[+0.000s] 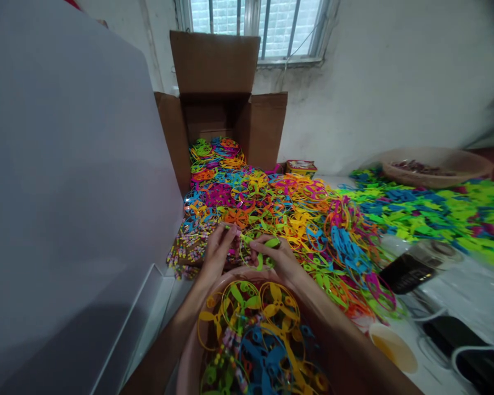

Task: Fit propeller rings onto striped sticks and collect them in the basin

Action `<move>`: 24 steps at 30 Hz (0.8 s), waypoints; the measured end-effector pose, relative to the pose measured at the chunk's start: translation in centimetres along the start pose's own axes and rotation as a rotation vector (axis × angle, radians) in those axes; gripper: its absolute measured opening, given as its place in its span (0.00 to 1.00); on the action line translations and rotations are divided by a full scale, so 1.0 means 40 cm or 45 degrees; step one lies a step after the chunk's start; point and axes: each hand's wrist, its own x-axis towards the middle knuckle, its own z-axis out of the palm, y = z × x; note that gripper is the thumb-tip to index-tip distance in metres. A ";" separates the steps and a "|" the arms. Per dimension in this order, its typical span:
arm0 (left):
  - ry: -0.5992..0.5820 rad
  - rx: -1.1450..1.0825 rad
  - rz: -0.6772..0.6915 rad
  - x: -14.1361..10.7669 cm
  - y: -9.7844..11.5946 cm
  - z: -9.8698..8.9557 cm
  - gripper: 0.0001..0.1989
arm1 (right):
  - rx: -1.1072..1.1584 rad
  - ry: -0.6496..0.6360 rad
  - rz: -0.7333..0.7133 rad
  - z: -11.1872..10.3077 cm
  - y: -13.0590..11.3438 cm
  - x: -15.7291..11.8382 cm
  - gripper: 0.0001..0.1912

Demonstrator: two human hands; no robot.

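Above the far rim of a pink tub (185, 356), my left hand (220, 244) pinches a small pink and green stick piece (233, 231). My right hand (274, 253) is closed on a lime-green plastic propeller piece (260, 260), close to the right of my left hand. The two pieces meet or nearly meet between my fingertips; the exact contact is too small to tell. Inside the tub lie yellow propeller rings (276, 302), blue propellers (263, 351), green ones and several striped sticks (230, 340).
Colourful rings (300, 214) spill from an open cardboard box (214, 66). Striped sticks (189, 244) lie left, beside a pale panel (86, 164). Rightward are green and blue pieces (428, 208), a round basin (436, 178), a dark can (420, 266), a cup (393, 346) and a black object (465, 345).
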 end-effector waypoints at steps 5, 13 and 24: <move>-0.051 0.018 0.001 -0.005 -0.001 -0.008 0.17 | 0.027 -0.018 -0.002 0.005 -0.004 -0.006 0.12; -0.070 0.050 -0.063 -0.013 -0.009 -0.002 0.17 | 0.144 0.024 0.095 0.015 -0.007 -0.014 0.13; 0.255 -0.030 0.135 -0.003 0.014 0.007 0.20 | 0.031 -0.045 0.053 0.014 -0.016 -0.004 0.12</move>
